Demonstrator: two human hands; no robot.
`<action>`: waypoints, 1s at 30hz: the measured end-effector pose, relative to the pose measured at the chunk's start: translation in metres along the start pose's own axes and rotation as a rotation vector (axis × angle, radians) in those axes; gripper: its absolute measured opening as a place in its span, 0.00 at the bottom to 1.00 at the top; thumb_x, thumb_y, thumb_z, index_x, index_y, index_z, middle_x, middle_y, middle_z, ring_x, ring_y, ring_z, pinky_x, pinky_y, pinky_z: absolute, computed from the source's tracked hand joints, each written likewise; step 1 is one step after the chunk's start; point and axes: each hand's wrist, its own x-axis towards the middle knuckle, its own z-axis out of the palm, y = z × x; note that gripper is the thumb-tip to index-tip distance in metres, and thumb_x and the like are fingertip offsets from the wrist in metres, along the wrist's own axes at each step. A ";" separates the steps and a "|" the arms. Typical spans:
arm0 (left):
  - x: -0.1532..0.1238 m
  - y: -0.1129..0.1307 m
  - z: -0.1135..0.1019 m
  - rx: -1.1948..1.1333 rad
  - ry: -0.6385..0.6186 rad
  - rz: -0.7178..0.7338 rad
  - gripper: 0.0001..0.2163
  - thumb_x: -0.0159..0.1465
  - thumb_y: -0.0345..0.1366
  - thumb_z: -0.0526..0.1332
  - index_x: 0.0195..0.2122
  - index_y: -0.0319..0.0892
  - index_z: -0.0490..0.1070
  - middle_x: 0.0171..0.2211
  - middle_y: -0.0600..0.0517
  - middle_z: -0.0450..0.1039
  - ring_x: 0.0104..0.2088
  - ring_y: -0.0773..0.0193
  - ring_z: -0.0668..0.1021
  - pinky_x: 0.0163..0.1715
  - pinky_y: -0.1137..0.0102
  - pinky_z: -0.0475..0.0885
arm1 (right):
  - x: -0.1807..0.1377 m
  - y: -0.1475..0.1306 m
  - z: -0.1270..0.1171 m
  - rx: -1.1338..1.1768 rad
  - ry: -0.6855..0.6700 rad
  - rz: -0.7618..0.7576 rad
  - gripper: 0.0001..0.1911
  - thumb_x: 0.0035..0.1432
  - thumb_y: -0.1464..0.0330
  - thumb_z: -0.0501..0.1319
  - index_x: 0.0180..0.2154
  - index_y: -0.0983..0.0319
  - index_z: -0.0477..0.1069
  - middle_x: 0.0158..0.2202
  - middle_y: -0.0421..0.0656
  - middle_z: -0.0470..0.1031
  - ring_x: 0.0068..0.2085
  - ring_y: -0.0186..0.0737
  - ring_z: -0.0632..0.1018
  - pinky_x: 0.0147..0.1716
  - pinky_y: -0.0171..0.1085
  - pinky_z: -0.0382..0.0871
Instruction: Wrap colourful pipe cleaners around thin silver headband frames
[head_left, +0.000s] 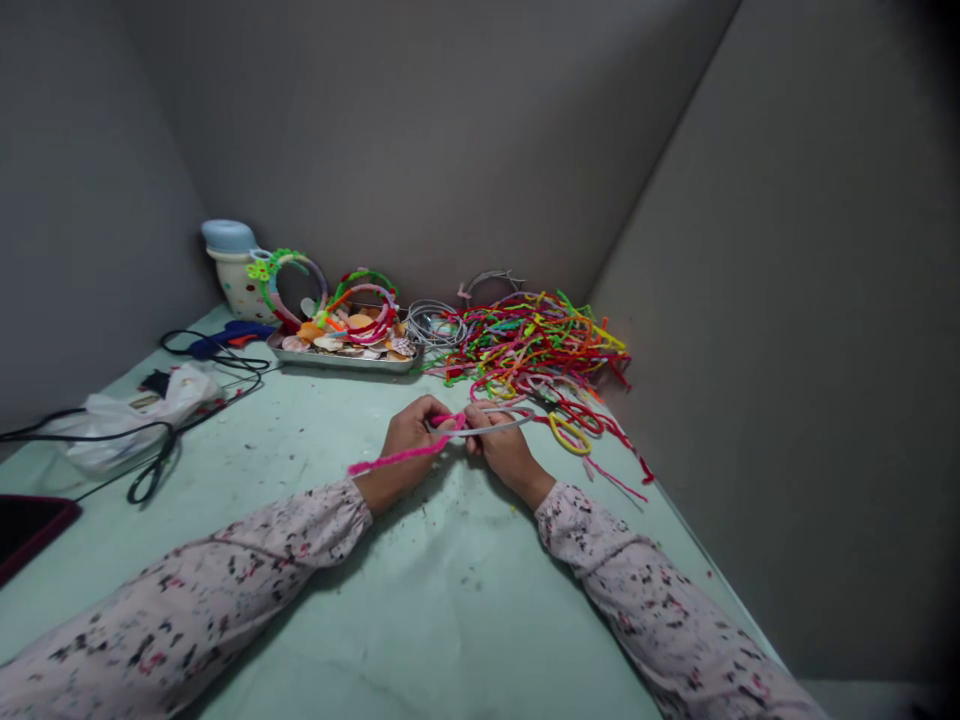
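A bright pink pipe cleaner (pixel 397 458) runs through the closed fingers of my left hand (pixel 405 435), its long end trailing down over the wrist. The other part of it loops around a thin pale grey ring (pixel 514 426) between my two hands. My right hand (pixel 504 452) pinches that ring, with the fingertips close to the pink loop. Both hands are just above the table, nearly touching each other. The exact contact of the fingertips is partly hidden.
Behind my hands lie a metal tray (pixel 352 364) of shells with wrapped rings, a coil of grey wire rings (pixel 435 325) and a heap of colourful pipe cleaners (pixel 540 335). Yellow-handled scissors (pixel 570 434) lie right. Black cable (pixel 161 470), plastic bag (pixel 105 425) and lidded container (pixel 236 280) stand left.
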 end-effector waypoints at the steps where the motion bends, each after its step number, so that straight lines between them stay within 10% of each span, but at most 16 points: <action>1: 0.000 0.000 0.000 -0.008 0.000 -0.006 0.13 0.57 0.45 0.62 0.27 0.39 0.68 0.22 0.55 0.68 0.23 0.70 0.67 0.23 0.75 0.61 | 0.000 0.001 0.000 0.002 -0.005 0.001 0.22 0.64 0.60 0.51 0.20 0.61 0.66 0.19 0.38 0.65 0.21 0.33 0.66 0.23 0.34 0.60; 30: 0.005 -0.006 0.000 -0.127 -0.067 -0.101 0.16 0.52 0.48 0.65 0.25 0.39 0.66 0.21 0.56 0.66 0.23 0.70 0.66 0.24 0.75 0.61 | 0.001 0.010 0.003 0.131 -0.017 0.076 0.21 0.62 0.55 0.54 0.23 0.61 0.68 0.19 0.39 0.66 0.19 0.32 0.67 0.19 0.32 0.59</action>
